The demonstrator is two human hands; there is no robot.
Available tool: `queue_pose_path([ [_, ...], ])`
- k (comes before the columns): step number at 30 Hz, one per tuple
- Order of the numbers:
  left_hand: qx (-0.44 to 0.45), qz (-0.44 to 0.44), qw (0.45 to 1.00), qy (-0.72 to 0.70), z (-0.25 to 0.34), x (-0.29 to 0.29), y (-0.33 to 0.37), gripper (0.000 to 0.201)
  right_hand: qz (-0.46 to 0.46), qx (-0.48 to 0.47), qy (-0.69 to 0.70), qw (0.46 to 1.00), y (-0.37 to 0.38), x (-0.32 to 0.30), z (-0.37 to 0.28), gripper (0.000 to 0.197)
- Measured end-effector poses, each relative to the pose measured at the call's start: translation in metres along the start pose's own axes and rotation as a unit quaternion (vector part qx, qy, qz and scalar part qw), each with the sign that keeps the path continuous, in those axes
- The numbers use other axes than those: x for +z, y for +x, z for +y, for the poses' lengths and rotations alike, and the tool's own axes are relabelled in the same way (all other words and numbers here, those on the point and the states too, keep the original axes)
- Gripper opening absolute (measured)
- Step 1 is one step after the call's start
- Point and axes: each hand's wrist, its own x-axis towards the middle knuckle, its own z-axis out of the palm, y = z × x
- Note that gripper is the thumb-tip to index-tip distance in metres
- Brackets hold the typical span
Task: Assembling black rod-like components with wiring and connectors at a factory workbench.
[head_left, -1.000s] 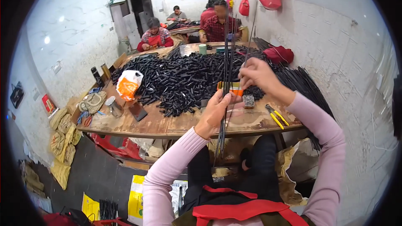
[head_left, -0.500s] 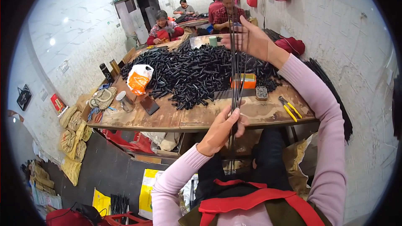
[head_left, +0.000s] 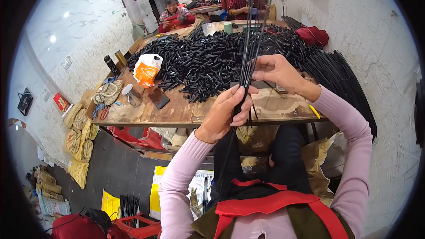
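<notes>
Thin, straight black rods (head_left: 245,73) are clasped in left hand (head_left: 225,111) at brown wooden bench (head_left: 179,111). Right hand (head_left: 280,74) is curled at rods; pinch cannot be confirmed. Rod arranging apparently underway; next, steady left grip required.

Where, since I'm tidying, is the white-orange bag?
Left in the head view, the bag sits on the table beyond the metal cup, beside black tubes.

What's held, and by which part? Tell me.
The left hand grips thin black rods partway along their length; whether the right hand holds any is unclear.
</notes>
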Motion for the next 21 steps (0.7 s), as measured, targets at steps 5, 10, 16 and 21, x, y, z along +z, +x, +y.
queue_pose_path([
  [5,-0.009,-0.026,0.999,0.044,-0.002,-0.009,0.007,0.031,-0.012,0.061,-0.007,0.998,-0.006,-0.016,-0.011,0.037],
  [10,-0.024,-0.032,0.998,0.039,0.001,-0.012,0.003,0.03,-0.048,0.038,-0.021,0.998,-0.006,-0.043,-0.004,0.041],
  [16,-0.12,0.056,0.979,0.153,0.002,-0.012,-0.057,0.034,0.09,-0.024,0.265,0.96,-0.002,-0.112,-0.039,0.036],
  [21,-0.057,0.151,0.983,0.086,0.017,-0.027,-0.102,0.024,0.242,0.013,0.174,0.955,-0.012,-0.235,-0.044,0.035],
])
